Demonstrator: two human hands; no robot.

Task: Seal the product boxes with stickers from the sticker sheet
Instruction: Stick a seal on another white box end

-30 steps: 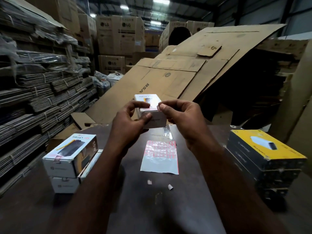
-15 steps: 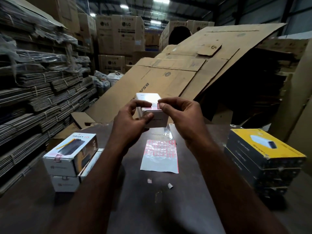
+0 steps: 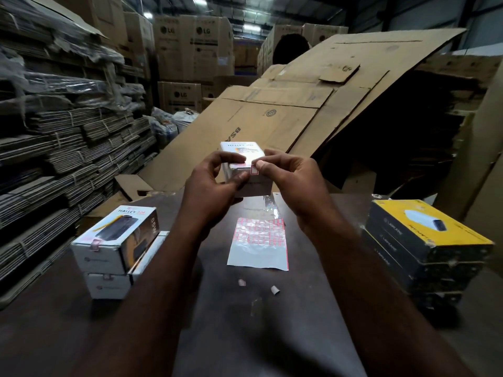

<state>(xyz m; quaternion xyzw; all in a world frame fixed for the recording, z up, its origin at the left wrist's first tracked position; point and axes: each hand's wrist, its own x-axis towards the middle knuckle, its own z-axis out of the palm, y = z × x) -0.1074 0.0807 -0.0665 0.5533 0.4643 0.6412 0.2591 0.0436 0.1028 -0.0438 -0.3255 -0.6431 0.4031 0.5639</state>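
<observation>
I hold a small white product box (image 3: 254, 186) up above the dark table. My left hand (image 3: 212, 186) grips its left side, thumb across the near face and forefinger on the top edge. My right hand (image 3: 288, 180) curls round its right side, the thumb pressing a red-edged sticker (image 3: 253, 170) over the flap's edge. The sticker sheet (image 3: 260, 244), red-gridded at its far end and blank white nearer me, lies flat on the table below my hands.
Two white boxes (image 3: 114, 248) are stacked at the left of the table (image 3: 299, 336), each with a sticker on its end. A stack of yellow-topped black boxes (image 3: 424, 246) stands at the right. Small backing scraps (image 3: 275, 290) lie near me. Flattened cardboard leans beyond the table.
The box has tilted so its printed top shows again. My right thumb has slid the sticker down over the flap edge onto the near face.
</observation>
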